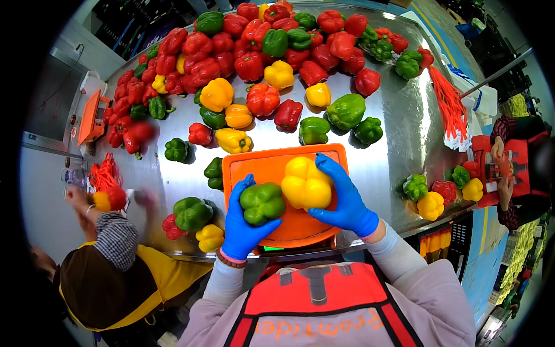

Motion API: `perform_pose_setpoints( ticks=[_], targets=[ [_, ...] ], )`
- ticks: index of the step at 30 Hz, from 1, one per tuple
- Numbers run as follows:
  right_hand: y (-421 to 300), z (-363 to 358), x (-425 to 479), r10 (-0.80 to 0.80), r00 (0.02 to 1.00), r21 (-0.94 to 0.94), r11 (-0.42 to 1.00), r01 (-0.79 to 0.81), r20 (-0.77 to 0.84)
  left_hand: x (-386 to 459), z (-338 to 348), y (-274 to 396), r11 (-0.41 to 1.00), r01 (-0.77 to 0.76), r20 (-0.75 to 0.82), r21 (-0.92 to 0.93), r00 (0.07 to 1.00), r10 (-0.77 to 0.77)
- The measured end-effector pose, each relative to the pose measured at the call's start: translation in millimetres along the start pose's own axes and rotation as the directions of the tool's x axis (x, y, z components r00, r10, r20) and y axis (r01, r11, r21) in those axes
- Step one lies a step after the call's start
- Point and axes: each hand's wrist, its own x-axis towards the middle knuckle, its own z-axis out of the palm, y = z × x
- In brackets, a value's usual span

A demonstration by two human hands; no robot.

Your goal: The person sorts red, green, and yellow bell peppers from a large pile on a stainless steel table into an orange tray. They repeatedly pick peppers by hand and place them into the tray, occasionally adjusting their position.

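My left hand [245, 223], in a blue glove, is closed around a green bell pepper [262, 204]. A larger yellow bell pepper [305, 183] is in my right hand [347, 201], gloved in the same blue, with the thumb and fingers on its right side. Both peppers are side by side over an orange tray [256, 162] on a weighing scale, whose lit green display [274, 248] shows at the front edge. Whether the peppers touch the tray I cannot tell. Just left of the tray are a green pepper [213, 173] and a yellow pepper [210, 237].
A heap of mostly red bell peppers [208, 52] covers the far side of the steel table [403, 108]. Red net bags [446, 99] hang at the right. Co-workers stand on both sides; the left one's hand [78, 201] is near a red and yellow pepper [113, 199].
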Motion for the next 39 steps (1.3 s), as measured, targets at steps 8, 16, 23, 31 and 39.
perform_pose_setpoints(
  ticks=[8,16,23,31,39],
  targets=[
    [-15,-14,-4,0.046,0.988,-0.337,0.942,0.007,0.149,3,0,5,0.999,0.05,0.033,0.015,0.998,-0.051],
    [55,-83,101,0.167,0.976,-0.006,0.985,-0.17,-0.136,6,-22,7,0.996,-0.025,0.117,0.083,0.993,0.015],
    [187,-134,211,0.178,0.929,-0.144,0.961,-0.234,-0.324,5,-40,-1,0.998,-0.062,0.062,0.011,0.996,0.061],
    [197,-66,271,0.456,0.861,-0.609,0.624,-0.489,-0.225,10,-40,5,0.998,-0.024,-0.229,-0.05,0.973,0.012],
    [209,-82,257,0.402,0.883,-0.059,0.902,-0.427,-0.244,17,-40,2,0.995,-0.058,-0.23,-0.085,0.972,0.037]
  ],
)
